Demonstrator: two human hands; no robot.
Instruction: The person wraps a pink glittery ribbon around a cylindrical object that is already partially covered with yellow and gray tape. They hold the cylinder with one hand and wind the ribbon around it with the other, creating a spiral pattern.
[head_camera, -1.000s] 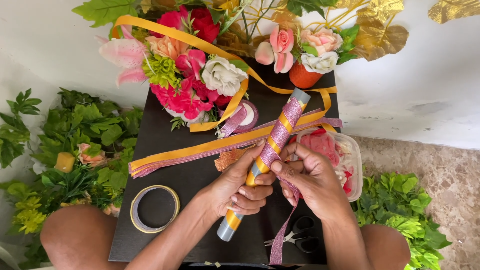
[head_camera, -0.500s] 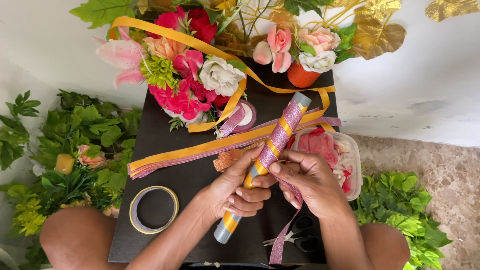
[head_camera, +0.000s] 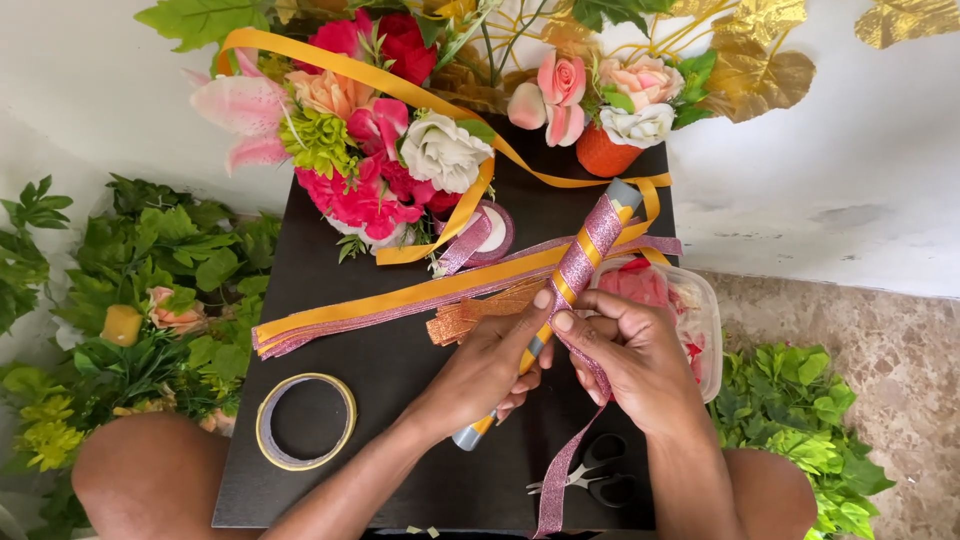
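Observation:
A grey tube (head_camera: 590, 250) wrapped in spiralling pink glitter and yellow ribbon lies slanted above a small black table (head_camera: 330, 330). My left hand (head_camera: 490, 365) grips the tube's lower half, thumb pressed on the ribbon. My right hand (head_camera: 625, 355) pinches the pink glitter ribbon (head_camera: 560, 475) against the tube; the ribbon's loose tail hangs down past the table's front edge. The tube's bare lower end (head_camera: 468, 436) pokes out under my left hand.
Long yellow and pink ribbon strips (head_camera: 400, 300) cross the table. A tape roll (head_camera: 305, 421) lies front left, scissors (head_camera: 590, 478) front right, a clear plastic tub (head_camera: 700, 310) at right. Flower bouquets (head_camera: 370, 150) stand at the back; leafy plants (head_camera: 130, 300) flank both sides.
The tube has tilted slightly and slid a little lower in my hands, and my right fingers have shifted along the pink ribbon.

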